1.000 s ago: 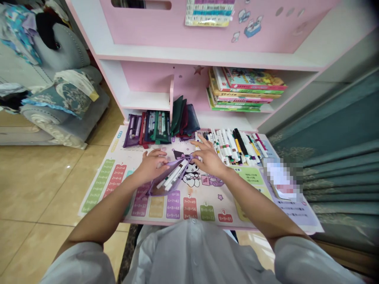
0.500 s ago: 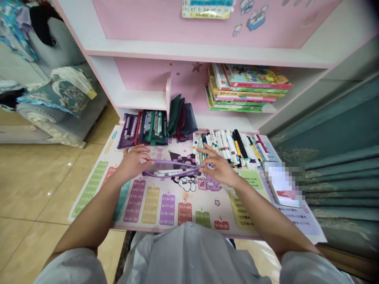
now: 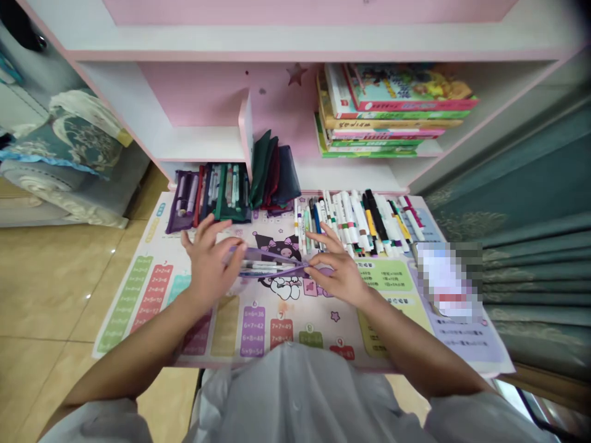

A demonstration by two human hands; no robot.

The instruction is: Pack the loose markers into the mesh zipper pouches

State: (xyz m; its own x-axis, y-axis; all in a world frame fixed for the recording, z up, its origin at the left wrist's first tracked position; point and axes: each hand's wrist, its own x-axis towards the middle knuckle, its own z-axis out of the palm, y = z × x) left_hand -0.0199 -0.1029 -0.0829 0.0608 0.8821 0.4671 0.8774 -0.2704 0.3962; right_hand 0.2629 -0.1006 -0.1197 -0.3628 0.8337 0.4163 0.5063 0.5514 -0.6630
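Narrower now, the purple mesh pouch (image 3: 272, 263) seemingly holds white markers (image 3: 263, 267).

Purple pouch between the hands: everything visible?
The purple pouch is slim and see-through with purple edging, and looks like thin plastic or mesh. It lies nearly flat across the printed mat, its edges narrowing to the right. Several white-barrelled markers show inside. The left hand is at its left end; the fingers of the right hand are at its right tip. Any zip is hard to make out.
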